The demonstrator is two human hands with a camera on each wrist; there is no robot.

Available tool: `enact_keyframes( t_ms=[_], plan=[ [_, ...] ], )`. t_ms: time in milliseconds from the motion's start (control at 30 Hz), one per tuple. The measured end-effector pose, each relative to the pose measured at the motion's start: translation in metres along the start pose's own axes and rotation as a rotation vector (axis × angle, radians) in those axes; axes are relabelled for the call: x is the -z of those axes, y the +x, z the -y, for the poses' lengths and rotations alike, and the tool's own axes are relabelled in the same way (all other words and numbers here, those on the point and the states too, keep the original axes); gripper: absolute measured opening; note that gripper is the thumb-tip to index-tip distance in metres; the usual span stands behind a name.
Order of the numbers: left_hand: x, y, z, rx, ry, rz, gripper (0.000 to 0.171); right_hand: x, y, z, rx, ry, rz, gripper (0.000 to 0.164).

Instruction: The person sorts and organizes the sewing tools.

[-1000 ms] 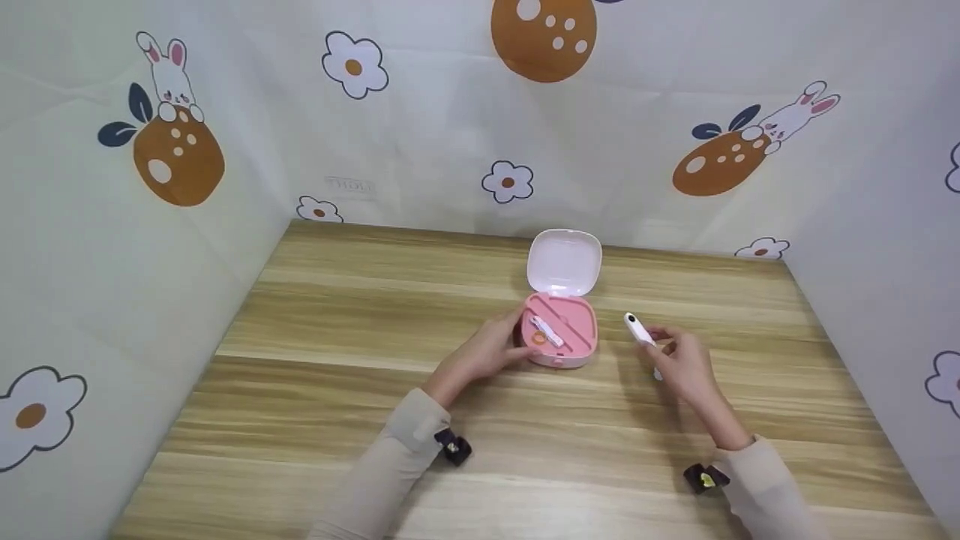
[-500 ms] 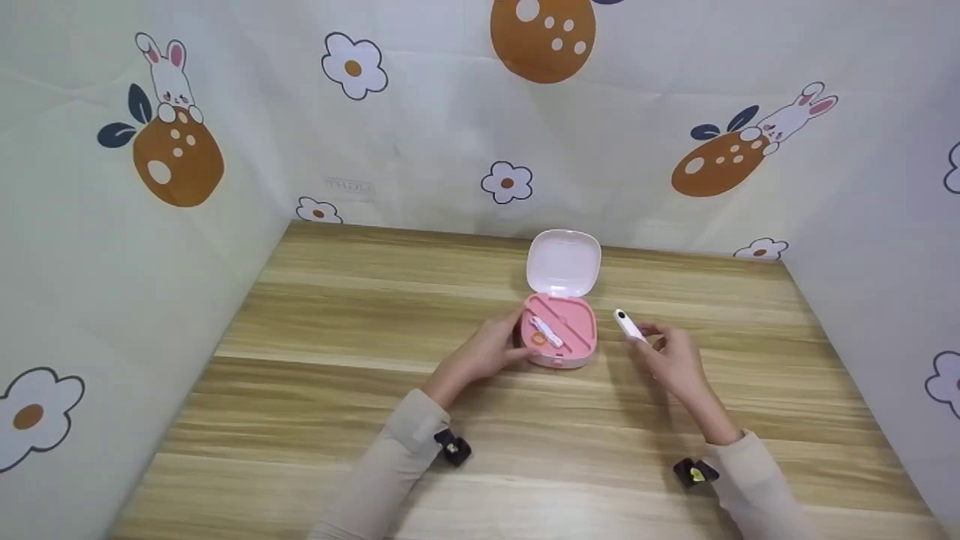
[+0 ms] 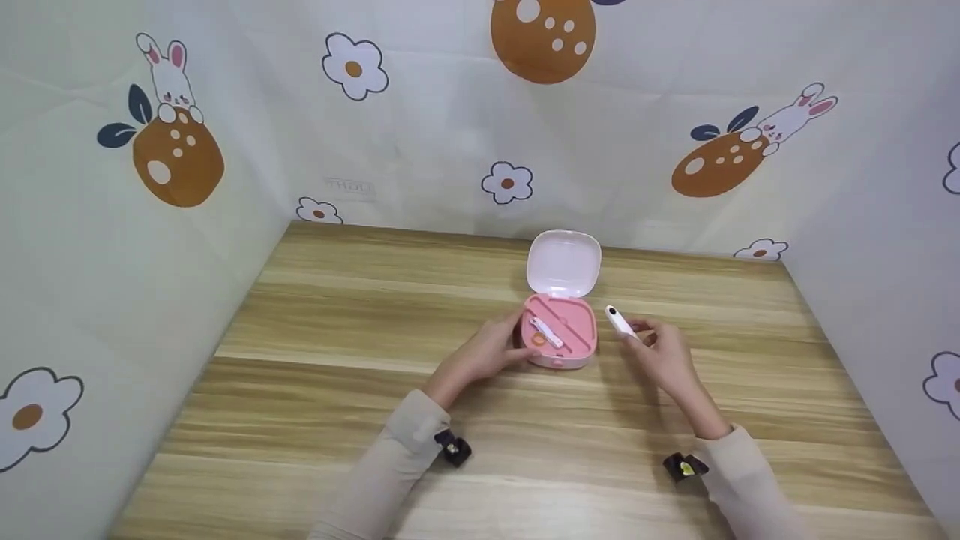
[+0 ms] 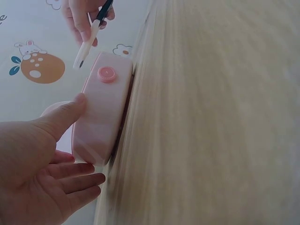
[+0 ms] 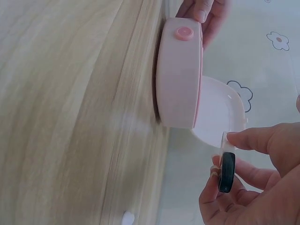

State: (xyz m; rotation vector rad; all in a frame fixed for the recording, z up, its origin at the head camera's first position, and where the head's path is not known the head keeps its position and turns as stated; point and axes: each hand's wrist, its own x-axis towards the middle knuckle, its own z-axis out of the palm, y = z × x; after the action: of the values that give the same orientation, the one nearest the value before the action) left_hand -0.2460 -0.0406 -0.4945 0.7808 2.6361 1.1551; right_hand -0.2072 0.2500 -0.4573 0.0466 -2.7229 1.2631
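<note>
A pink case [image 3: 558,360] stands on the table, its pale lid [image 3: 564,262] raised at the back. A white nail clipper [image 3: 547,332] and a small orange ring [image 3: 538,339] lie in its left part. My left hand [image 3: 491,349] holds the case's left front corner, thumb on the front rim and fingers along the side. My right hand [image 3: 664,356] pinches a slim white tool [image 3: 619,321] beside the case, apart from it. In the right wrist view, a black end [image 5: 227,172] of this tool shows; its exact kind is unclear.
A diagonal slot crosses the case's pink tray. A small white piece [image 5: 127,218] is on the table in the right wrist view. Behind the wooden table [image 3: 337,300] stands a patterned cloth wall [image 3: 427,135], close behind the lid.
My right hand has moved left with the white tool, closer to the case. The left hand and the case stay where they were.
</note>
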Motion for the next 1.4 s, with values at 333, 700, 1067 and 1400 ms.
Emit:
enact_keyframes(
  t_ms=[333,700,1067,1400],
  plan=[
    [0.0,-0.001,-0.002,0.0,-0.018,-0.003,0.087,-0.008,0.004,0.006,-0.003,0.04,0.018,0.027],
    [0.001,-0.001,-0.002,0.007,-0.02,0.0,0.088,-0.019,0.008,0.012,0.019,0.066,0.019,0.026],
    [0.0,-0.001,-0.001,-0.005,0.006,-0.008,0.087,-0.026,0.012,0.016,0.035,0.099,0.034,0.024],
    [0.0,-0.001,0.0,-0.006,0.01,-0.008,0.088,-0.035,0.018,0.022,0.034,0.103,0.052,0.025]
  ],
)
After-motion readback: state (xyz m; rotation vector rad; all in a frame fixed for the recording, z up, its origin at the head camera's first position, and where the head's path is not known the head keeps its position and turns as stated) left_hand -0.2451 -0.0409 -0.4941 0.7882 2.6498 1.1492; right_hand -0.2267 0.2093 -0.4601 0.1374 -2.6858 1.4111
